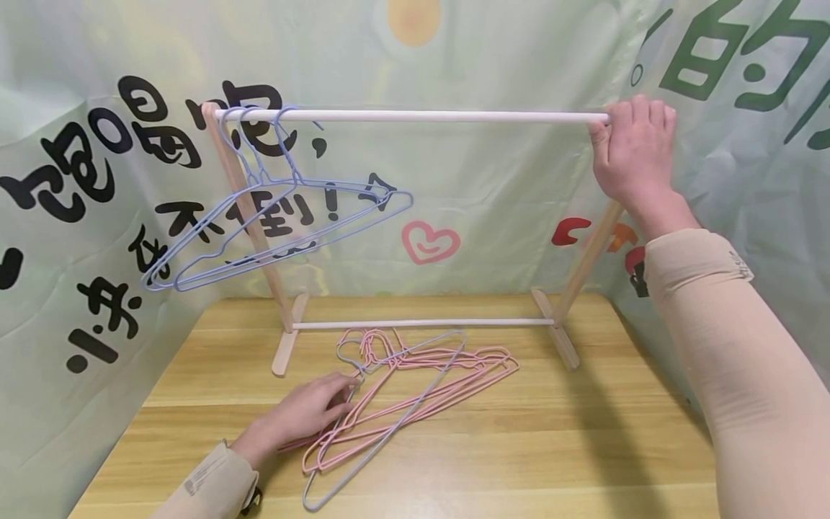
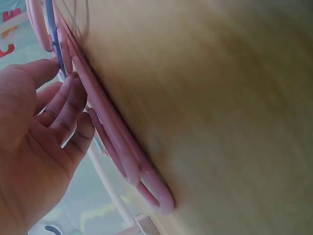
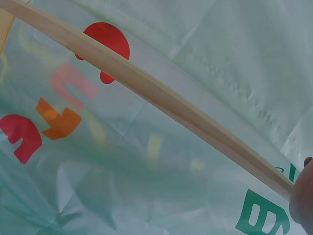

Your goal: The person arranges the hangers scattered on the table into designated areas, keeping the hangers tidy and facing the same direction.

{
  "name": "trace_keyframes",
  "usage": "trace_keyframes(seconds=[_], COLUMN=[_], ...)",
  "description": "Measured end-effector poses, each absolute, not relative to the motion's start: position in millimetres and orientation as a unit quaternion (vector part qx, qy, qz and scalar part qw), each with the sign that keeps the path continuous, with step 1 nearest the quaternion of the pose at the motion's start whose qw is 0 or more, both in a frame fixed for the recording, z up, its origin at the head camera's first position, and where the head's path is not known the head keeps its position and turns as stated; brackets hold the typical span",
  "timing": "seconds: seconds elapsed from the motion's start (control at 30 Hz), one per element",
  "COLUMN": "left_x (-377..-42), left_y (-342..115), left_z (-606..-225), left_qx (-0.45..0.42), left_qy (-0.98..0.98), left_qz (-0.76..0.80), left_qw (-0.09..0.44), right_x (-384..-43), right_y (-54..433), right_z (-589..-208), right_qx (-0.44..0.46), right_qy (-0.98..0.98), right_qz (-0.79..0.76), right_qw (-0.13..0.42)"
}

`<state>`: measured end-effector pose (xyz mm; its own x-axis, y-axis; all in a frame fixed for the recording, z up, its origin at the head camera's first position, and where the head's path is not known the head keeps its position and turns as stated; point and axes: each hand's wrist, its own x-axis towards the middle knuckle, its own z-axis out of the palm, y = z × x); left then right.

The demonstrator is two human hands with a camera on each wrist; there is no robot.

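The right hand [image 1: 632,155] curls around the right end of the white top bar [image 1: 415,115] of a small wooden clothes rack [image 1: 245,209]. Blue hangers [image 1: 272,231] hang on the bar's left end, at 10 o'clock from the table's middle. The left hand [image 1: 305,412] lies loose and open, fingers touching a pile of pink hangers [image 1: 421,393] with one grey hanger [image 1: 389,425], at 6 o'clock under the rack on the wooden table [image 1: 583,447].
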<state>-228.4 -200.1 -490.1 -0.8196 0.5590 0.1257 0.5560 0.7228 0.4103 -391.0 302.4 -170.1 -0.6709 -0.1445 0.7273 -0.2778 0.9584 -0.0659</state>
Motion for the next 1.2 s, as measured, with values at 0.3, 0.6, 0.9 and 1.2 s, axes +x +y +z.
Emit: trace_keyframes(seconds=[0.3, 0.6, 0.9, 1.2], left_x=[-227.2, -225.9, -226.6, -222.5], left_y=[-199.9, -205.4, -214.8, -225.2], left_z=[-491.6, -492.4, -490.2, -492.2], left_qx=[0.294, 0.26, 0.251, 0.246], left_qy=[0.926, 0.932, 0.929, 0.929], left_qz=[0.237, 0.251, 0.272, 0.274], left_qw=[0.009, 0.009, -0.011, -0.024], right_x=[-391.6, -393.6, -393.6, -394.7], right_y=[302.1, 304.2, 305.3, 305.8], right_z=[-169.6, -171.9, -170.8, -170.9], right_qx=[0.118, 0.118, 0.112, 0.11], right_qy=[-0.91, -0.908, -0.912, -0.914], right_qz=[0.087, 0.089, 0.089, 0.086], right_qw=[0.389, 0.392, 0.385, 0.38])
